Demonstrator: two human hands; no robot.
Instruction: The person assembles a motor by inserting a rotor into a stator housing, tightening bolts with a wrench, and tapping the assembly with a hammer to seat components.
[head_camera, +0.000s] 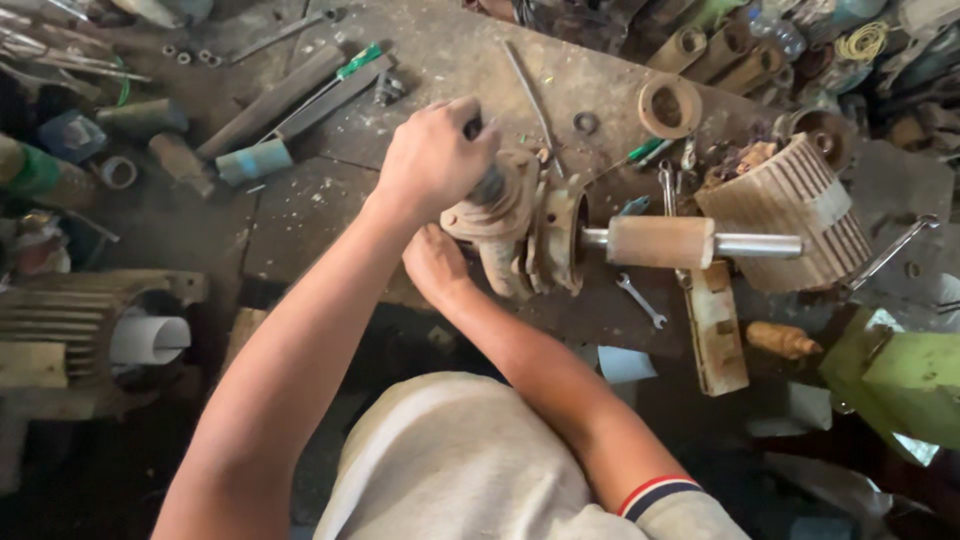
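Rust-caked pump housing looks heavy and rigid, left hand clamped on its top, right hand bracing beneath, grip unclear.

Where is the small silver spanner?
In the head view, the small silver spanner lies on the workbench, right of the hands, just below the rusty motor shaft.

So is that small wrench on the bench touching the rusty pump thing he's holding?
Apart. In the head view the small wrench lies on the bench, with bare surface between it and the pump housing.
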